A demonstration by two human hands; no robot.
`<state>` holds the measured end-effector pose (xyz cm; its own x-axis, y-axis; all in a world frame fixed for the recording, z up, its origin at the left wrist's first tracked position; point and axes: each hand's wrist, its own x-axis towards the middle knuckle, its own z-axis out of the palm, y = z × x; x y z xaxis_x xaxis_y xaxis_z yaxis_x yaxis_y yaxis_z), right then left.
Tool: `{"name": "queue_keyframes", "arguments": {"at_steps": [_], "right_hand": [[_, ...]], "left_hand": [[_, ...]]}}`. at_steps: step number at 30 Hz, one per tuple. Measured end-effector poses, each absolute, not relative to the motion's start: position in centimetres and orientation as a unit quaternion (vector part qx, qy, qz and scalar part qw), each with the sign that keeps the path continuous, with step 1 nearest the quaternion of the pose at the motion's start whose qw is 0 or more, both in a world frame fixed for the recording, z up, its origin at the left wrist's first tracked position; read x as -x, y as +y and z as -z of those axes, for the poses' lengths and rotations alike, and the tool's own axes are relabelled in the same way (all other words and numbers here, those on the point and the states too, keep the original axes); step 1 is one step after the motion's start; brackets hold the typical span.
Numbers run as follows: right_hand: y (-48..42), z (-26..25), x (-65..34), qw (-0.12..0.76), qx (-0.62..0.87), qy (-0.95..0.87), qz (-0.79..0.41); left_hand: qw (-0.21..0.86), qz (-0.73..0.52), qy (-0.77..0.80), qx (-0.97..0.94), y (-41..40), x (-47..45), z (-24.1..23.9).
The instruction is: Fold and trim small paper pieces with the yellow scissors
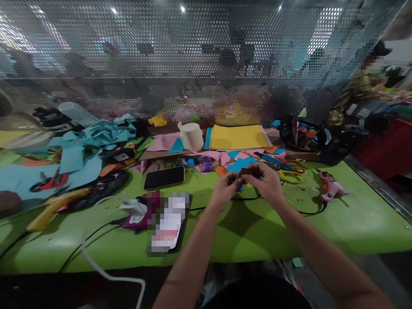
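My left hand and my right hand meet above the green tabletop, fingers pinched together. Between them is a small dark brown piece, which looks like paper; its exact shape is partly hidden by my fingers. Blue paper scraps lie just beyond my hands. To the right of my right hand are scissors with yellow handles and a red-handled pair. A pink glue gun rests farther right, its black cord running back under my hands.
A dark phone, a lit phone and a purple power strip with cables lie left. Beyond are a yellow glue gun, a white cup and stacked yellow sheets. A person is at the right.
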<state>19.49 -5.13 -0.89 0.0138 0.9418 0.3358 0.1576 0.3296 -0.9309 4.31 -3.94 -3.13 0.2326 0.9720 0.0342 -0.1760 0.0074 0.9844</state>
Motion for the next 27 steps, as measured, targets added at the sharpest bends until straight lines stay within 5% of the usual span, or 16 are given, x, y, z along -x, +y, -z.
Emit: {"name": "queue_keyframes", "arguments": {"at_steps": [12,20,27], "right_hand": [[-5.3,1.0,-19.4,0.538,0.477,-0.629,-0.296],[-3.4,-0.4,-23.3,0.454,0.518,-0.701,-0.186],[-2.0,0.5,-32.0,0.047,0.735,-0.676,0.027]], "left_hand": [[0.582,-0.505,0.373,-0.517,-3.7,-4.4,3.9],[0.575,-0.554,0.376,-0.469,-3.6,-4.1,2.9],[0.589,-0.585,0.344,-0.438,-3.6,-3.9,2.7]]}}
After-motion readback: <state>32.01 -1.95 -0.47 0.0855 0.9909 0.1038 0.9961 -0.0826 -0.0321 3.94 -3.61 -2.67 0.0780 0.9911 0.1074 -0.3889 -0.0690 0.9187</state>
